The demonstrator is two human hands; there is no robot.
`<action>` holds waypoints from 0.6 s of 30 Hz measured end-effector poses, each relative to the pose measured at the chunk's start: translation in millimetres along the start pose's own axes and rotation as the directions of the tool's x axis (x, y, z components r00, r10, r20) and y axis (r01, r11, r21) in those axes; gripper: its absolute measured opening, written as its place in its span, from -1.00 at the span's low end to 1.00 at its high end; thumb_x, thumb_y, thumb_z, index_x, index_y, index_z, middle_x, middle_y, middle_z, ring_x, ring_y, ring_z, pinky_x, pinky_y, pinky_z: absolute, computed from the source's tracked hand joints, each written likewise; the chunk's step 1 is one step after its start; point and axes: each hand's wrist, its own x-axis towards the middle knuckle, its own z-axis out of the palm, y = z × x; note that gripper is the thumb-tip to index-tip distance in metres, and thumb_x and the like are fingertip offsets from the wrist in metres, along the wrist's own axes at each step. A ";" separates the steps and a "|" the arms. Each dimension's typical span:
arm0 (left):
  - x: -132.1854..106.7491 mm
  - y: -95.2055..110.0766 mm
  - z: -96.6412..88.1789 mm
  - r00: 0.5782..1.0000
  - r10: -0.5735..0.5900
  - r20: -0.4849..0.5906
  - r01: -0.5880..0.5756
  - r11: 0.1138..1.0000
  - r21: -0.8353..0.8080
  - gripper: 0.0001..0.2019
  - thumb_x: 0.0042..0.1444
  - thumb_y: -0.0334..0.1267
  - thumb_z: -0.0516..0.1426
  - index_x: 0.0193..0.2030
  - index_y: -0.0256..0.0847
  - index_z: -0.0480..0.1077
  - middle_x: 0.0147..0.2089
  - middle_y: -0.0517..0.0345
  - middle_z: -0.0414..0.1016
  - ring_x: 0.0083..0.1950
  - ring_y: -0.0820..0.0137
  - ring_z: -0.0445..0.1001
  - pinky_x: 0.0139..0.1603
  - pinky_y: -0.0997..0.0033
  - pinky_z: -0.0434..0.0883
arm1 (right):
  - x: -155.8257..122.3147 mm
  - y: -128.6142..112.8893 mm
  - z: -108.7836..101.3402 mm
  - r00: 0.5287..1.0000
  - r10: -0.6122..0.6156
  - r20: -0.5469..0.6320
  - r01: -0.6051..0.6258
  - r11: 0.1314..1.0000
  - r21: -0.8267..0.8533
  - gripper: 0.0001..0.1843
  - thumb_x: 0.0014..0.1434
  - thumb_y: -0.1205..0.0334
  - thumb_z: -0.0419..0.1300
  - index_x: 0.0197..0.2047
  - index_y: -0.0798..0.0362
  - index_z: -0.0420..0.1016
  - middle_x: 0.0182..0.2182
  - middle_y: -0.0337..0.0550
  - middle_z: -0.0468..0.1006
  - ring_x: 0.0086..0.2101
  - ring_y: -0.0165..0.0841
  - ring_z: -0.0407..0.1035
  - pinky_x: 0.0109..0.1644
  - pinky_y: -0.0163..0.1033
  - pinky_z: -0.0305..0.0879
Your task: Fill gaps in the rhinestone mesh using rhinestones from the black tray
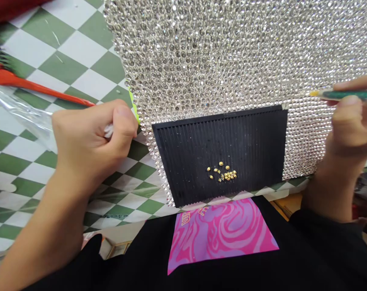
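Observation:
A sheet covered in rows of clear rhinestones (225,52) spreads over the upper part of the view. On its near edge lies a black ridged tray (250,149) with several small gold rhinestones (228,175) grouped in it. My left hand (95,133) is a closed fist beside the tray's left side. A bit of something white (109,130) shows between its fingers; its kind is hidden. At the right, my right hand (353,117) grips a green pen-shaped picker (338,95). The picker's yellow tip points left, over the rhinestone sheet.
A green-and-white checked cloth (89,48) covers the table. Behind my left hand lie a red long-handled tool (49,85) with dark bristles or teeth and some clear plastic (28,117). A red object (13,9) sits at the top left corner.

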 end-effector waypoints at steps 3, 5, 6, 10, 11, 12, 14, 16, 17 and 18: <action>-0.4 -0.8 -0.1 1.000 0.004 -0.006 -0.004 1.000 -0.009 -0.59 0.23 -0.22 -0.01 -0.65 -0.24 0.22 -0.73 0.37 0.10 -0.67 0.73 0.04 -0.60 0.57 -0.02 | 5.0 4.9 4.0 0.993 -0.117 -0.034 0.113 0.987 -0.114 -0.77 0.06 0.22 0.24 -0.33 0.16 0.69 -0.45 -0.25 0.60 -0.47 -0.42 0.36 -0.32 -0.16 0.16; -1.0 -1.3 -0.1 1.000 0.006 -0.008 -0.006 1.000 -0.009 -0.59 0.23 -0.22 -0.01 -0.65 -0.24 0.22 -0.72 0.37 0.10 -0.67 0.73 0.04 -0.60 0.57 -0.04 | 5.4 4.8 4.5 0.993 -0.107 -0.047 0.101 0.988 -0.113 -0.77 0.03 0.24 0.25 -0.33 0.19 0.69 -0.46 -0.21 0.61 -0.48 -0.41 0.38 -0.35 -0.18 0.17; -1.3 -1.5 -0.1 1.000 0.007 -0.011 -0.007 1.000 -0.006 -0.59 0.23 -0.22 -0.01 -0.66 -0.24 0.21 -0.72 0.36 0.11 -0.66 0.73 0.04 -0.60 0.56 -0.05 | 4.8 3.2 4.0 0.995 -0.092 -0.037 0.087 0.990 -0.114 -0.78 0.04 0.26 0.25 -0.32 0.20 0.69 -0.45 -0.18 0.62 -0.46 -0.39 0.39 -0.34 -0.17 0.20; -1.4 -1.7 0.1 1.000 0.010 -0.001 -0.010 1.000 0.004 -0.59 0.23 -0.23 -0.01 -0.65 -0.24 0.22 -0.71 0.36 0.12 -0.65 0.73 0.06 -0.59 0.56 -0.03 | 1.5 -8.2 -0.2 0.998 -0.018 0.052 0.026 0.987 -0.160 -0.79 0.13 0.33 0.20 -0.28 0.22 0.67 -0.37 -0.09 0.62 -0.37 -0.32 0.45 -0.19 -0.14 0.28; -1.4 -1.7 0.1 1.000 0.011 0.002 -0.011 1.000 0.000 -0.60 0.24 -0.23 -0.01 -0.65 -0.24 0.22 -0.71 0.36 0.12 -0.66 0.73 0.05 -0.59 0.56 -0.02 | 1.1 -10.1 -1.0 0.998 0.009 0.069 0.003 0.984 -0.179 -0.79 0.15 0.34 0.19 -0.27 0.23 0.66 -0.36 -0.08 0.62 -0.34 -0.31 0.46 -0.15 -0.13 0.28; -1.5 -1.5 0.0 1.000 0.012 0.004 -0.012 1.000 -0.004 -0.60 0.24 -0.23 -0.01 -0.64 -0.24 0.23 -0.71 0.37 0.11 -0.66 0.73 0.04 -0.58 0.57 -0.01 | 1.0 -10.9 -1.3 0.996 0.019 0.089 -0.002 0.982 -0.190 -0.79 0.16 0.35 0.19 -0.26 0.24 0.66 -0.35 -0.09 0.62 -0.33 -0.31 0.46 -0.14 -0.14 0.28; -1.9 -1.1 -0.2 1.000 0.004 0.001 -0.004 1.000 0.000 -0.59 0.25 -0.22 -0.01 -0.64 -0.25 0.22 -0.71 0.37 0.10 -0.65 0.73 0.03 -0.57 0.57 -0.02 | 1.3 -8.8 0.0 0.996 -0.013 0.088 0.030 0.981 -0.190 -0.83 0.11 0.38 0.21 -0.28 0.22 0.64 -0.36 -0.12 0.62 -0.34 -0.34 0.45 -0.18 -0.16 0.28; -2.6 -0.6 -0.4 1.000 -0.015 0.003 0.015 1.000 0.015 -0.57 0.26 -0.21 -0.02 -0.65 -0.25 0.21 -0.70 0.37 0.10 -0.64 0.74 0.05 -0.55 0.58 -0.02 | 2.1 -3.3 3.4 0.994 -0.100 0.044 0.106 0.982 -0.159 -0.86 0.00 0.41 0.25 -0.32 0.20 0.61 -0.40 -0.15 0.61 -0.39 -0.38 0.43 -0.26 -0.19 0.24; -2.9 -0.4 -0.6 1.000 -0.020 0.006 0.020 1.000 0.018 -0.57 0.27 -0.20 -0.03 -0.64 -0.25 0.21 -0.70 0.36 0.10 -0.64 0.74 0.05 -0.55 0.59 -0.02 | 2.4 -0.3 5.5 0.990 -0.140 0.020 0.142 0.980 -0.138 -0.86 -0.04 0.43 0.27 -0.34 0.20 0.60 -0.42 -0.16 0.60 -0.41 -0.40 0.42 -0.30 -0.21 0.23; -3.3 -0.4 -0.8 1.000 -0.023 0.007 0.023 1.000 0.018 -0.56 0.27 -0.20 -0.03 -0.64 -0.25 0.21 -0.70 0.36 0.10 -0.64 0.74 0.06 -0.55 0.59 -0.02 | 2.6 2.3 7.3 0.987 -0.161 -0.004 0.159 0.980 -0.119 -0.86 -0.07 0.43 0.27 -0.35 0.20 0.60 -0.43 -0.16 0.60 -0.42 -0.41 0.41 -0.32 -0.22 0.21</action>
